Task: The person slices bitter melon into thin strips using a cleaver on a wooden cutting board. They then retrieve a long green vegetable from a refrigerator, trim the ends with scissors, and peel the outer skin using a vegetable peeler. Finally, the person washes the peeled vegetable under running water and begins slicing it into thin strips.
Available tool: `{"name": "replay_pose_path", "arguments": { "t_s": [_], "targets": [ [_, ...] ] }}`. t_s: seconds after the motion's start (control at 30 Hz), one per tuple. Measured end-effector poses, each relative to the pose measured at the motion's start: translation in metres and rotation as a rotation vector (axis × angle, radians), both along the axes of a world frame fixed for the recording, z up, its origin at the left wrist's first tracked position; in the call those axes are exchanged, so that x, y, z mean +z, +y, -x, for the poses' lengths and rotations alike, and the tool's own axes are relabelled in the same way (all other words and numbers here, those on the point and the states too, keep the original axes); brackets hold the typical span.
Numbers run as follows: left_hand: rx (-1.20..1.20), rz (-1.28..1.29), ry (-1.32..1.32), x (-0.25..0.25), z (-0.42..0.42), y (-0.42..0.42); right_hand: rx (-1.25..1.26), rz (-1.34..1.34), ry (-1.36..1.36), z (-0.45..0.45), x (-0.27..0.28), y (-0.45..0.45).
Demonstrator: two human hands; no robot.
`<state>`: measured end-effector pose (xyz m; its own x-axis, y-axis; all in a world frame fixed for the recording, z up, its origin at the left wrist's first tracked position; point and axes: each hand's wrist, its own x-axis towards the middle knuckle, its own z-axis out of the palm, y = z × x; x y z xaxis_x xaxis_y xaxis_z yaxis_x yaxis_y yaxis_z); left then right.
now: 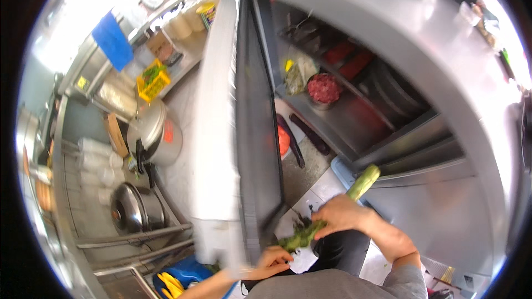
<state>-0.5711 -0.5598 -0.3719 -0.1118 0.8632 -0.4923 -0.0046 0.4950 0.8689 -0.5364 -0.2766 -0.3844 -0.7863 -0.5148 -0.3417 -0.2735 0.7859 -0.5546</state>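
My right hand [343, 216] grips a long pale-green vegetable stalk [365, 180], probably celtuce. Its leafy end [301, 237] points down to the left, and its bare thick end points up to the right. My left hand [276, 259] is below that leafy end, beside the lower edge of an opened refrigerator door [259, 133]. Its fingers are partly bent; whether they hold anything is unclear. Beyond the stalk is the open refrigerator cabinet. Two long dark eggplants [309, 133] lie at its foot, next to a red plastic bag [284, 139].
Inside the refrigerator are a metal bowl of red meat [324, 89] and a plastic bag [296, 75]. A blue plastic tub [343, 174] is by the cabinet's foot. Left of the door are a large lidded pot [153, 133], a pressure cooker [133, 209] and a yellow basket [153, 85].
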Motion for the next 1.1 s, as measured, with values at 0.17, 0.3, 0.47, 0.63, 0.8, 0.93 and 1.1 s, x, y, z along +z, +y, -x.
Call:
{"name": "replay_pose_path", "arguments": {
  "t_s": [0.17,0.3,0.47,0.63,0.8,0.93,1.1],
  "targets": [
    [-0.131,0.387,-0.478,0.071,-0.013,-0.065,-0.055,0.030,-0.215,-0.052,0.075,-0.057],
    [0.153,0.826,-0.658,0.157,-0.032,-0.145,-0.249,0.074,-0.118,-0.081,0.166,-0.092],
    [0.836,0.463,-0.406,0.325,-0.019,-0.076,-0.640,0.124,0.142,-0.107,0.320,-0.099],
    [1.483,-0.239,-0.254,0.442,0.017,0.039,-0.980,0.157,0.355,-0.126,0.424,-0.088],
    [1.059,-0.788,-0.223,0.512,0.020,0.128,-1.213,0.205,0.411,-0.162,0.445,-0.076],
    [0.484,-0.878,-0.381,0.520,-0.049,0.179,-1.449,0.572,0.604,-0.202,0.467,-0.066],
    [-0.071,-1.058,-0.094,0.519,-0.162,0.201,-1.617,1.025,0.876,-0.269,0.554,-0.067]
  ]
}}
